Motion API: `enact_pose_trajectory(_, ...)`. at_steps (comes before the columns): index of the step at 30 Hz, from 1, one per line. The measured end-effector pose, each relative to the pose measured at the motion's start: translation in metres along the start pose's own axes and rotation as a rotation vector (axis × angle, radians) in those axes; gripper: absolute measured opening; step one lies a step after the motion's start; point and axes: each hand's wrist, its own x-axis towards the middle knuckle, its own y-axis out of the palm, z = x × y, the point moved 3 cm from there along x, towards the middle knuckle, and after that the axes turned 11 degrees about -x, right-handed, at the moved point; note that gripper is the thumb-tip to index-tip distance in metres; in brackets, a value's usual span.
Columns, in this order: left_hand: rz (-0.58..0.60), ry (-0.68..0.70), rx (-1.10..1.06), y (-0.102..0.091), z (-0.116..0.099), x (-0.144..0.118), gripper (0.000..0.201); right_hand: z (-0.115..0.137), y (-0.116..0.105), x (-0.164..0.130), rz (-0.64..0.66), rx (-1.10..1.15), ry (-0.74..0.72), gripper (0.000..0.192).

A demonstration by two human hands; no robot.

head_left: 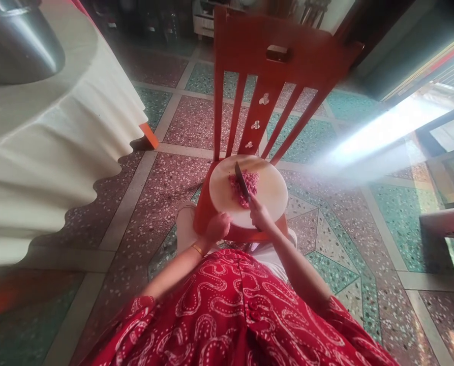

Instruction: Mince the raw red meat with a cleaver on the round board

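Your right hand (260,216) is clamped on the knife (242,182) over the minced meat (244,187) mid-board, while your left hand (218,227) grips the round chopping board's (268,195) near rim, apparently steadying it on the chair (272,56) seat.

I see the board (265,203) lying on the chair (272,56) seat, straight ahead of me, with the mince (249,184) heaped at its middle. The knife (242,182) rests across the mince, held by my right hand (260,214) at the board's near edge. My left hand (218,226) sits at the board's near-left rim. The counter (59,137) stands off to the left, a bowl (17,43) on it.
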Motion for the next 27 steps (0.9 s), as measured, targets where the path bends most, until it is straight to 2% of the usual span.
enact_pose_trajectory(4, -0.009, 0.004, -0.005, 0.002, 0.001, 0.0, 0.026, 0.01, -0.006, -0.001, -0.139, 0.003, -0.123, 0.052)
enact_pose_trajectory(5, -0.016, -0.006, -0.007, 0.002, 0.002, -0.001, 0.026, 0.011, -0.006, -0.001, -0.137, -0.019, -0.124, 0.052)
enact_pose_trajectory(8, -0.015, -0.015, -0.016, 0.001, 0.002, 0.0, 0.025, 0.006, -0.003, -0.003, -0.005, -0.073, -0.03, 0.052)
enact_pose_trajectory(10, -0.002, -0.007, -0.019, 0.002, 0.002, 0.0, 0.025, 0.004, -0.005, -0.005, 0.032, -0.049, -0.002, 0.054)
enact_pose_trajectory(14, 0.015, 0.003, -0.019, 0.003, 0.002, 0.0, 0.026, 0.009, -0.013, -0.003, -0.117, 0.01, -0.103, 0.055)
enact_pose_trajectory(15, 0.01, -0.002, -0.019, 0.003, 0.002, 0.0, 0.025, 0.008, -0.012, -0.002, -0.114, 0.003, -0.094, 0.055)
enact_pose_trajectory(19, -0.002, -0.036, -0.015, 0.003, 0.003, 0.0, 0.023, -0.002, -0.004, 0.003, 0.074, -0.006, 0.042, 0.055)
enact_pose_trajectory(21, 0.012, -0.035, -0.016, 0.004, 0.003, 0.0, 0.025, -0.002, -0.007, 0.004, 0.032, 0.01, 0.004, 0.056)
enact_pose_trajectory(24, 0.017, -0.034, -0.021, 0.004, 0.004, 0.0, 0.025, 0.001, -0.009, 0.003, -0.139, -0.014, -0.132, 0.054)
enact_pose_trajectory(25, 0.013, -0.036, -0.024, 0.004, 0.003, -0.001, 0.025, 0.001, -0.007, 0.003, -0.143, -0.04, -0.151, 0.053)
enact_pose_trajectory(27, 0.001, -0.044, -0.028, 0.003, 0.003, -0.001, 0.025, 0.0, -0.002, 0.001, -0.07, -0.089, -0.129, 0.051)
